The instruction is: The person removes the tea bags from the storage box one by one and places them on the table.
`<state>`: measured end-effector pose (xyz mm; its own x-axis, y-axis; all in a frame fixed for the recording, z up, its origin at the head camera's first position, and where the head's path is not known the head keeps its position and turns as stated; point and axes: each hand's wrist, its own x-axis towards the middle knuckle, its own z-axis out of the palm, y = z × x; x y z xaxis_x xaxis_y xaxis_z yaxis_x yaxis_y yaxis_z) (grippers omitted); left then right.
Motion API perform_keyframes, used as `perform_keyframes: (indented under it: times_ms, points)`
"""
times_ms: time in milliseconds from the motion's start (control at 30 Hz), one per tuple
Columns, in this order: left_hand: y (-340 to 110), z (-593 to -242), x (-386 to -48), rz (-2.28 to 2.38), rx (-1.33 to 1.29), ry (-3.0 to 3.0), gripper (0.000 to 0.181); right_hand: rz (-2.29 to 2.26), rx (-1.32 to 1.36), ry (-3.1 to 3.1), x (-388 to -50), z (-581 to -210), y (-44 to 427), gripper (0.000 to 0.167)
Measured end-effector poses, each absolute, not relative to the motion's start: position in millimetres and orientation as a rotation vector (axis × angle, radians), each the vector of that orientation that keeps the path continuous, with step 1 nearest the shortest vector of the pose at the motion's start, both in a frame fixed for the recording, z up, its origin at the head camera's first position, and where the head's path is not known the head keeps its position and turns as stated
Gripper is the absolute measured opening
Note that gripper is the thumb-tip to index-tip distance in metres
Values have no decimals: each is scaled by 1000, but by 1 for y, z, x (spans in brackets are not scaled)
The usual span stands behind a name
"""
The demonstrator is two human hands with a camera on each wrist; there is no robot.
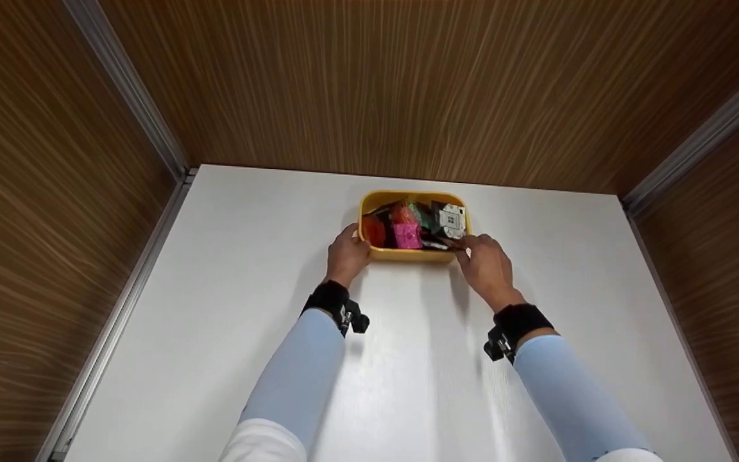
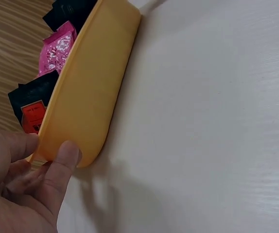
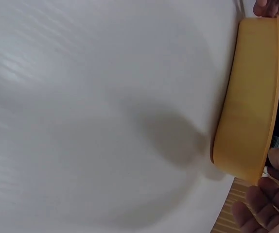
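Observation:
A yellow plastic bin (image 1: 411, 255) with rounded corners stands near the far edge of the white table. It holds several small packets, among them a pink packet (image 1: 407, 235), an orange-red packet (image 1: 374, 231) and a black packet with a pale label (image 1: 451, 220). My left hand (image 1: 348, 256) grips the bin's left front corner, its fingertips against the rim and the outer wall (image 2: 88, 92). At the right front corner, my right hand (image 1: 487, 266) pinches the rim, with one digit over the inside near dark packets and other fingers outside, as the right wrist view shows.
The white table (image 1: 395, 385) carries the bin. Brown wood-grain panels rise at the back (image 1: 369, 90), left and right, with grey metal strips along the corners. Black camera straps (image 1: 328, 296) circle both wrists.

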<state>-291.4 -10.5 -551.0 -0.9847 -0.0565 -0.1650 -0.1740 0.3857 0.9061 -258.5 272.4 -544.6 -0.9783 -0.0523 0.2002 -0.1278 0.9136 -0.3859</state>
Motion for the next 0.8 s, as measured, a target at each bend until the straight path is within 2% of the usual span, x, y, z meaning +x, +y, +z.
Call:
perform_keyframes:
  times_ms: [133, 333, 667, 800]
  points:
    - [-11, -550, -292, 1635, -195, 2555, 49, 557, 248, -2852, -259, -543, 270, 28]
    - [-11, -550, -288, 1550, -194, 2640, 47, 516, 308, -2764, -261, -542, 267, 15]
    - [-5, -541, -275, 1646, -272, 2683, 40, 507, 359, -2640, -258, -544, 275, 6]
    - [4, -536, -271, 1689, -177, 2693, 33, 572, 353, -2625, -257, -544, 273, 10]
